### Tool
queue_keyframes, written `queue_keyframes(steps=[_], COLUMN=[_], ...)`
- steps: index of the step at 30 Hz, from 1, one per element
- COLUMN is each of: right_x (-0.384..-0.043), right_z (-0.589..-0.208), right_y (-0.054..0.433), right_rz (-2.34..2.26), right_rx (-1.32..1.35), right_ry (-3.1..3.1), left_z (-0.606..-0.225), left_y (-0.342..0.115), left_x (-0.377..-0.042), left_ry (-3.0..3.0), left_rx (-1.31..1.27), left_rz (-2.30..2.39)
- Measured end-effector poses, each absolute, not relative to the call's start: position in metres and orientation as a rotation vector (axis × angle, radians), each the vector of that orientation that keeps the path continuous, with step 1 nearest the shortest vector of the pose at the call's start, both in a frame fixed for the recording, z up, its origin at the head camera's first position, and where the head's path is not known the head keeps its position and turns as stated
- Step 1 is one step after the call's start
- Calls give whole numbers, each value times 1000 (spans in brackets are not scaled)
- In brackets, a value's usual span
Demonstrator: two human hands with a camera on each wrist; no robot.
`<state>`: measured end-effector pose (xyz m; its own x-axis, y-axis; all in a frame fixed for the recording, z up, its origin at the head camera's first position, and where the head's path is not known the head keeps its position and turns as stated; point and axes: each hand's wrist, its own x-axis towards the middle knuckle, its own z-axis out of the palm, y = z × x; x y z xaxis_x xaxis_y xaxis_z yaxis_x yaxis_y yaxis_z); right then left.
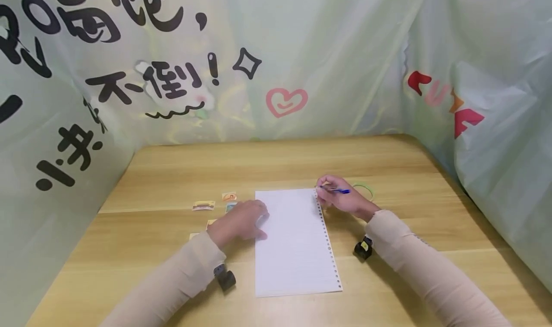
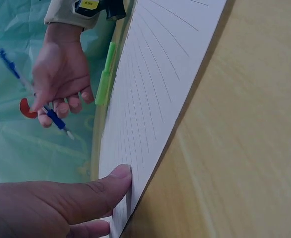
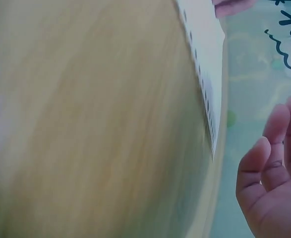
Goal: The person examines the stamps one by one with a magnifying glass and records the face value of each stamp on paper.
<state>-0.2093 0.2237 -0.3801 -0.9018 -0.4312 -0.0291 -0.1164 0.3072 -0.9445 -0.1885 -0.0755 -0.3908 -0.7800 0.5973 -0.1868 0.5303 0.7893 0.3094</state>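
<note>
A lined white loose-leaf sheet (image 1: 291,250), with holes down its right side, lies on the table. My left hand (image 1: 242,220) rests on its left edge; in the left wrist view the thumb (image 2: 119,177) presses the paper near the edge. At the sheet's top right corner, my right hand (image 1: 340,195) pinches a blue pen (image 1: 338,190) between thumb and fingers. The left wrist view shows that pen (image 2: 56,118) slanting through the right hand (image 2: 63,74). Curled fingers of the right hand (image 3: 276,183) show in the right wrist view, where the pen is hidden.
Several small picture cards (image 1: 203,206) lie left of the sheet, some partly behind the left hand. A green ring-shaped thing (image 1: 365,188) lies behind the right wrist. Printed curtains (image 1: 345,68) hang around the wooden table (image 1: 172,174).
</note>
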Motion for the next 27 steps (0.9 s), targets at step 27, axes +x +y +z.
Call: queue_keyframes(steps=[27], right_x=[-218], right_z=[-376], right_y=[167], right_rz=[-1730], right_rx=[-345], right_ry=[2138], left_z=[-391], left_y=[-82], left_x=[-192], left_ry=[2720], left_rx=[904], left_rz=[309])
